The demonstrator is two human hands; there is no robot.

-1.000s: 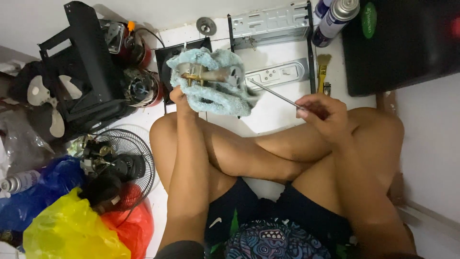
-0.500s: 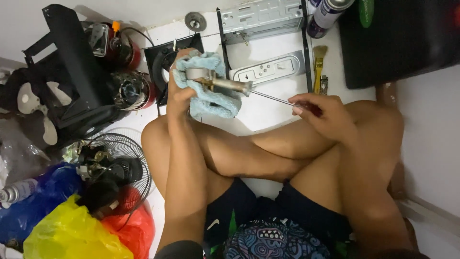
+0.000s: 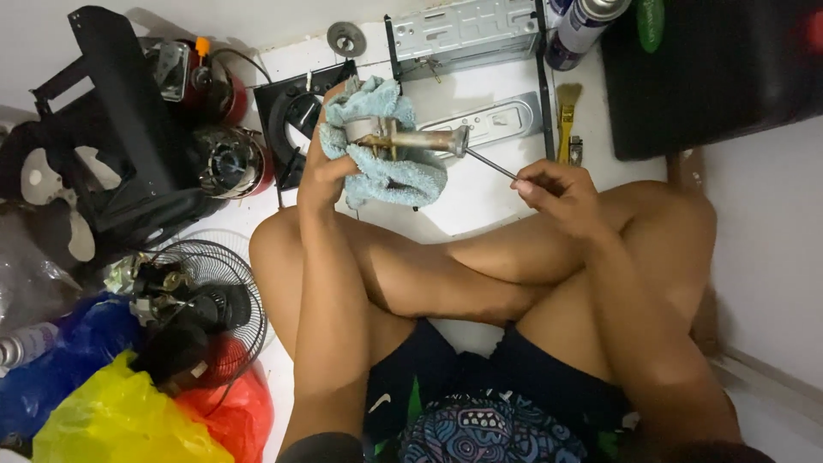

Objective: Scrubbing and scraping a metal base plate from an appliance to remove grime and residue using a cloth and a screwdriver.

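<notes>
The left hand has its grip closed around a light blue towel, and bundled in that towel is a brass-coloured metal cylinder with a flanged end, lying roughly level above the person's left knee. A thin metal rod runs from the right end of the cylinder down to the right hand, whose grip is pinched narrow on the rod's end between thumb and fingertips; whether the rod is a separate tool or the cylinder's own shaft is hard to tell from this angle.

Just beyond the cylinder, on the white floor, lies a grey metal faceplate, and past that a perforated metal chassis. To the right of the cylinder stands a yellow-handled brush, with two spray cans further up. Left of the cylinder sits a black square frame, then a round motor and a black fan stand. Well below and left of the cylinder are a wire fan guard and yellow, red and blue plastic bags.
</notes>
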